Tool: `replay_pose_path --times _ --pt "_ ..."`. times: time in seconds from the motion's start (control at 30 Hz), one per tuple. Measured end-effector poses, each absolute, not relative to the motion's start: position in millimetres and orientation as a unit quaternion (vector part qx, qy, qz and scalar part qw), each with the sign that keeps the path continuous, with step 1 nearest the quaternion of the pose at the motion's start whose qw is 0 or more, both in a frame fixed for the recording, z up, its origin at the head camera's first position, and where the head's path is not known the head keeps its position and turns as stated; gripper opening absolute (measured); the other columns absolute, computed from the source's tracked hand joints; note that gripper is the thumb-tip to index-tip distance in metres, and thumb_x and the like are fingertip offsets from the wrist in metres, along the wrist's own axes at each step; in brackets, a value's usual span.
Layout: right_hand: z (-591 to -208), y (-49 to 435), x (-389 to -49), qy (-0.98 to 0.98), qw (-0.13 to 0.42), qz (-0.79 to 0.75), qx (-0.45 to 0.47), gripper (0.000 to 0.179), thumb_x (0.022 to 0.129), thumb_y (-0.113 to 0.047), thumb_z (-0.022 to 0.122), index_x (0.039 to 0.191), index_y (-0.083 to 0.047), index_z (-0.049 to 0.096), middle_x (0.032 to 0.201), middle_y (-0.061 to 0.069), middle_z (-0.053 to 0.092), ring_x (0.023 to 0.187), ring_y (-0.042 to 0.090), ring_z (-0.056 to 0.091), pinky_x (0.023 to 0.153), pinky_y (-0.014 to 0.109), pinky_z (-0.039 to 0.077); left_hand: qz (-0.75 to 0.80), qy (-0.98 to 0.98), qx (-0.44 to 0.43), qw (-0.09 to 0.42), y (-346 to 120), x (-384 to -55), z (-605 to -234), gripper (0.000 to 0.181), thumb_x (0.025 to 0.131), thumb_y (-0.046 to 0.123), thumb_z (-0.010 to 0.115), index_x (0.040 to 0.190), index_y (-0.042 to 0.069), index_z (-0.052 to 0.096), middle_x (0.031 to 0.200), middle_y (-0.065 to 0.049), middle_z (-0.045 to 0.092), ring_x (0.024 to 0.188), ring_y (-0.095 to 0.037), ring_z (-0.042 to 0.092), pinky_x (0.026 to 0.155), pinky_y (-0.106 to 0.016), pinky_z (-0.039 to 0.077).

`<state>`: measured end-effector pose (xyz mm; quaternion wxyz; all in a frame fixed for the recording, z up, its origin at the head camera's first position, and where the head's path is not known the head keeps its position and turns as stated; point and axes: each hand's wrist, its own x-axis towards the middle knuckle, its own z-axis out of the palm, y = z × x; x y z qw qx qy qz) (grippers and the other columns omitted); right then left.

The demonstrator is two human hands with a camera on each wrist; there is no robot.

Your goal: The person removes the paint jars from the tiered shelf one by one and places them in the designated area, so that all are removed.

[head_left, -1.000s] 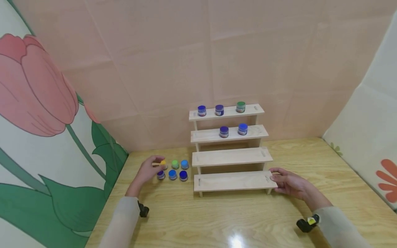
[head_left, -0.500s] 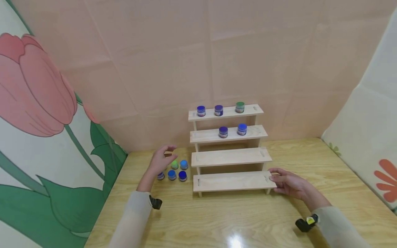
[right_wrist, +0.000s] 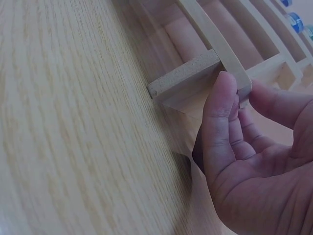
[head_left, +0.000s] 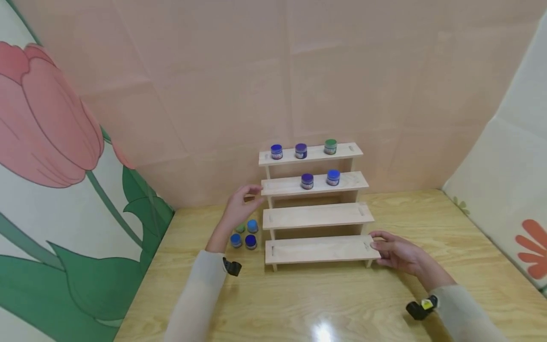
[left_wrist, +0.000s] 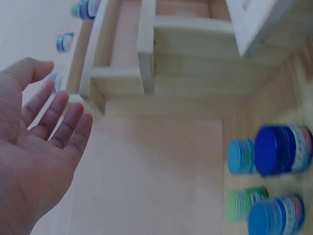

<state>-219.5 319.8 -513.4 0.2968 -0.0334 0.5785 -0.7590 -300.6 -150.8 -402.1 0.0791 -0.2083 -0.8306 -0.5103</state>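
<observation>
My left hand (head_left: pixel 241 208) is raised at the left end of the second shelf from the top of a stepped wooden display stand (head_left: pixel 317 216). In the left wrist view, the fingers (left_wrist: pixel 62 122) are relaxed and no jar shows in their grasp; whether the fingertips touch the shelf, I cannot tell. My right hand (head_left: pixel 397 254) pinches the right end of the lowest shelf (right_wrist: pixel 230 68) between thumb and fingers. Below the left hand stand small jars: a light blue jar (head_left: pixel 252 226), a green jar (head_left: pixel 240 228), a blue jar (head_left: pixel 236 240) and a dark blue jar (head_left: pixel 250 242).
On the top shelf stand a blue jar (head_left: pixel 276 152), a purple jar (head_left: pixel 301 151) and a green-lidded jar (head_left: pixel 330 147). The second shelf bears another purple jar (head_left: pixel 307 181) and a bright blue jar (head_left: pixel 333 177). A pink backdrop (head_left: pixel 213 95) rises behind the wooden table (head_left: pixel 316 294).
My left hand was at a yellow-lidded jar and has moved right and up to the stand. That jar and a dark one are now out of sight behind my arm. The right hand keeps its hold.
</observation>
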Motion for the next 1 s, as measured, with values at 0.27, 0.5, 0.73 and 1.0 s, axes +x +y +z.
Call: replay_pose_path --times 0.27,0.5,0.73,1.0 --pt "-513.1 320.7 -221.1 0.575 0.297 -0.761 -0.040 0.024 0.107 -0.008 0.047 0.120 -0.026 0.055 0.104 -0.002 0.072 0.091 0.012 0.071 0.077 0.026 0.061 -0.507 -0.825 -0.234 0.092 -126.1 -305.2 -391.3 0.033 0.096 0.015 0.071 0.127 0.008 0.065 0.126 -0.008 0.064 0.121 -0.024 0.058 0.110 -0.040 0.047" --pt "-514.3 319.7 -219.3 0.578 0.296 -0.760 -0.042 0.025 0.107 -0.007 0.047 0.119 -0.027 0.056 0.104 -0.002 0.072 0.091 0.012 0.070 0.077 0.026 0.061 -0.500 -0.831 -0.227 0.090 -105.6 -310.0 -382.2 0.031 0.095 0.019 0.073 0.125 0.012 0.066 0.125 -0.004 0.064 0.120 -0.022 0.058 0.111 -0.038 0.046" --pt "-513.3 320.2 -219.5 0.579 0.294 -0.759 -0.042 0.025 0.107 -0.008 0.048 0.119 -0.028 0.056 0.104 -0.002 0.072 0.092 0.012 0.070 0.077 0.026 0.061 -0.502 -0.828 -0.241 0.073 -83.9 -317.6 -378.1 0.035 0.095 0.020 0.073 0.127 0.009 0.064 0.126 -0.011 0.063 0.120 -0.027 0.059 0.107 -0.039 0.050" --pt "-515.4 320.2 -219.2 0.573 0.295 -0.764 -0.046 0.025 0.107 -0.007 0.047 0.119 -0.027 0.057 0.105 -0.003 0.072 0.093 0.012 0.070 0.077 0.026 0.061 -0.508 -0.824 -0.246 0.048 -61.5 -323.8 -373.8 0.037 0.095 0.017 0.072 0.130 0.010 0.063 0.130 -0.008 0.063 0.124 -0.026 0.058 0.107 -0.038 0.050"
